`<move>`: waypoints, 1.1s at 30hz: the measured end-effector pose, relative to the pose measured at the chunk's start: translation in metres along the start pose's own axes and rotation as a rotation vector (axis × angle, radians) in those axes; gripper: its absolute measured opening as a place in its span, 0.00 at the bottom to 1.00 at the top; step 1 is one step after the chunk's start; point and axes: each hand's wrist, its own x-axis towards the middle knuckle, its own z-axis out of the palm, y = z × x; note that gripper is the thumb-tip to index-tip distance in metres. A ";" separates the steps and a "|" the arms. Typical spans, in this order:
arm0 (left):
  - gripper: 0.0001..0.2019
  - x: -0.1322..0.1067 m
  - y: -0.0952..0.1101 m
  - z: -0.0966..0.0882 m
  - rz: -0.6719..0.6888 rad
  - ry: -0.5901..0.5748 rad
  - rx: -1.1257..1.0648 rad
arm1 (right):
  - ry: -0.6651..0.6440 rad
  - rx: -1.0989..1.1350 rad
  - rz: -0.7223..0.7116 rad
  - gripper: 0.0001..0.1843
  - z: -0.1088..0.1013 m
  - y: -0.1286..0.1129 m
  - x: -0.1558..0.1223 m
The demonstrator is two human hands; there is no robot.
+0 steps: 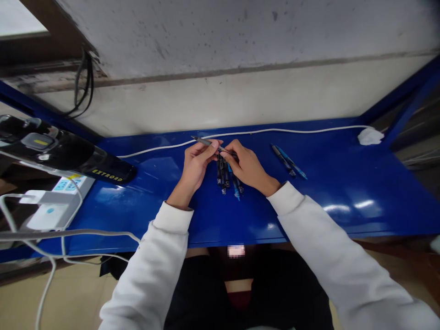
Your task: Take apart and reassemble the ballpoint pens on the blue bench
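Near the middle of the blue shelf [220, 220], my left hand [198, 165] is closed on the grey front part of a pen [202, 140], whose tip points up and to the left. My right hand [248, 167] pinches the other end of the same pen, its fingertips close to the left ones. Below both hands lies a bunch of several pens [223, 178], mostly black with some blue; their upper ends are partly hidden by my fingers. Right of my right hand, a black pen [283, 160] and a blue pen [292, 162] lie side by side.
A black device marked EXTRORD [82, 160] leans in at the left, beside a white power strip [72, 183] with a plugged-in charger [48, 208] and loose cables. A white cable [275, 130] runs along the back edge to a crumpled white lump [370, 136].
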 end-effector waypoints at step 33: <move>0.12 -0.002 0.005 0.004 -0.049 -0.007 -0.136 | 0.016 -0.038 0.006 0.20 -0.002 -0.004 0.002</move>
